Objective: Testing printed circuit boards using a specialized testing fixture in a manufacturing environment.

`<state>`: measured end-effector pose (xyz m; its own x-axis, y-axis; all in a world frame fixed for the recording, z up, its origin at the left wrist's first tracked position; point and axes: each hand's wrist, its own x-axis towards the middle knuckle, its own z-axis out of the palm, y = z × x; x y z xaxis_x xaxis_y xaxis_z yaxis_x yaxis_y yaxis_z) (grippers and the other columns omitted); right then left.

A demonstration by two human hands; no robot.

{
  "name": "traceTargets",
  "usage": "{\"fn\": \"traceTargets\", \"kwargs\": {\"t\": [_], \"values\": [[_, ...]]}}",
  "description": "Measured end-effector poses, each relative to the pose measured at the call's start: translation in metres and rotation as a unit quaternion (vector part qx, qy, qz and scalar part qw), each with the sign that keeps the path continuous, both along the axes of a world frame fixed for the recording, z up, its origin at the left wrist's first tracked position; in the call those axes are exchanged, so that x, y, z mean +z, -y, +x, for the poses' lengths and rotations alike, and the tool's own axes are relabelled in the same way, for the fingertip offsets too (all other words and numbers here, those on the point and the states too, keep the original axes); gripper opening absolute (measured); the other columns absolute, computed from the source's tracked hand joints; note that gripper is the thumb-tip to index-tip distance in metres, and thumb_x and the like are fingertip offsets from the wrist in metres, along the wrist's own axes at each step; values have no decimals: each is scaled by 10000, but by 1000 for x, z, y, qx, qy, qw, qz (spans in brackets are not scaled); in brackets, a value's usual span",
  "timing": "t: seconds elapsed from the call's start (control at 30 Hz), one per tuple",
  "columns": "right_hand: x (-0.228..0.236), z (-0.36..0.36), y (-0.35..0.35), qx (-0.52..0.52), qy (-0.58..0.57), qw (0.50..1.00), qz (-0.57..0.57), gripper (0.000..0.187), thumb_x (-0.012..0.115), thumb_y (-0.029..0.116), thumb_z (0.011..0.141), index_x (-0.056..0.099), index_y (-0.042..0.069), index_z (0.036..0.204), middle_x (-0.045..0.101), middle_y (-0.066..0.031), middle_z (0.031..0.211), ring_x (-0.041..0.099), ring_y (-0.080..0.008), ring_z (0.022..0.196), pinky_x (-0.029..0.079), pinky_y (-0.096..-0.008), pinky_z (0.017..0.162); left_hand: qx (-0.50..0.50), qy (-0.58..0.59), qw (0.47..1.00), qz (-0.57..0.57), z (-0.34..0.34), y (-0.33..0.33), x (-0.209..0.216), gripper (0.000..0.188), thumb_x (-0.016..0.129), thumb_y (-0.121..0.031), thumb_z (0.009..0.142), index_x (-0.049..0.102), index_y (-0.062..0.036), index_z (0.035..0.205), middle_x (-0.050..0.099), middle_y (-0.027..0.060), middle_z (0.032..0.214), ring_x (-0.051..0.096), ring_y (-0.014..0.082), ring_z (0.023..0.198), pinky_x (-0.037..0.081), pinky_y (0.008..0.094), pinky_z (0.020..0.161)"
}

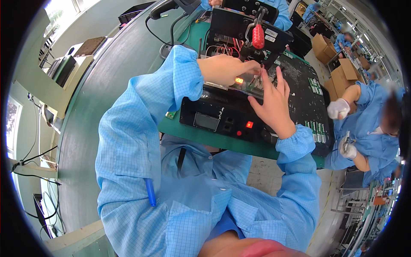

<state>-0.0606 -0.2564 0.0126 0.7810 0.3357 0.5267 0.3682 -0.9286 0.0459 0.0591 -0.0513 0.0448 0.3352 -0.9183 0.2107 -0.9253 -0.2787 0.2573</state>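
Note:
My left hand (224, 70) reaches over a black test fixture (231, 22) with a red-handled toggle clamp (258, 36). Its fingers are curled together beneath the clamp; what they pinch, if anything, is hidden. A lit orange digit display (239, 80) shows just below that hand, behind a clear plastic panel. My right hand (275, 100) is open over the fixture's right side, fingers spread, fingertips close to the left hand's. Nearer me, the fixture's black control box (192, 112) carries a small grey screen (206, 121), a glowing red switch (249, 124) and a red button (239, 133).
Green circuit boards (317, 132) lie in a row on a black mat (299, 109) at right, with several more boards (315, 86) farther back. A corded handheld device (162, 7) stands far left. A white-gloved co-worker (364, 124) is at the right; cardboard boxes (343, 73) stand behind.

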Motion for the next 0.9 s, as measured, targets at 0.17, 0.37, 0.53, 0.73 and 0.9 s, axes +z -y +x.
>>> {"fn": "traceTargets", "kwargs": {"t": [0.17, 0.37, 0.53, 0.73, 0.9], "values": [[6, 0, -1, 1, -16, 1000, 5, 892, 764, 242, 777, 302, 6, 1502, 553, -210, 1356, 237, -444, 1446, 229, -555, 1117, 25, 3, 999, 25, 1, 0, -4, 677, 657, -105, 841, 303, -159, 1416, 695, 202, 894, 686, 400, 811, 524, 515, 710], [5, 1, -2, 23, 37, 996, 79, 854, 773, 243, 767, 362, 17, 1481, 535, -224, 1367, 274, -451, 1421, 258, -550, 1103, 29, -6, 999, 41, -2, -1, 6, 734, 565, 12, 755, 314, -157, 1424, 694, 208, 904, 677, 405, 823, 515, 517, 719], [0, 0, -4, 13, -1, 999, 45, 882, 780, 270, 767, 347, 3, 1487, 508, -211, 1407, 267, -439, 1428, 261, -531, 1110, 42, -4, 998, 39, 0, -3, 3, 768, 556, 31, 729, 310, -158, 1432, 697, 195, 902, 675, 400, 838, 509, 526, 723], [2, -3, -1, -19, -5, 999, 40, 871, 758, 306, 789, 340, -2, 1489, 465, -205, 1451, 274, -444, 1423, 259, -532, 1110, 35, -11, 998, 47, 0, 0, 2, 808, 582, 49, 729, 318, -179, 1459, 696, 169, 1029, 673, 412, 848, 525, 509, 705], [-2, -4, 0, 30, -3, 999, 32, 899, 772, 263, 773, 315, -9, 1499, 482, -203, 1432, 274, -449, 1422, 262, -540, 1103, -5, 5, 1000, -15, 11, -3, -11, 674, 656, -195, 886, 314, -178, 1466, 690, 141, 1120, 676, 412, 875, 535, 510, 717]]}}
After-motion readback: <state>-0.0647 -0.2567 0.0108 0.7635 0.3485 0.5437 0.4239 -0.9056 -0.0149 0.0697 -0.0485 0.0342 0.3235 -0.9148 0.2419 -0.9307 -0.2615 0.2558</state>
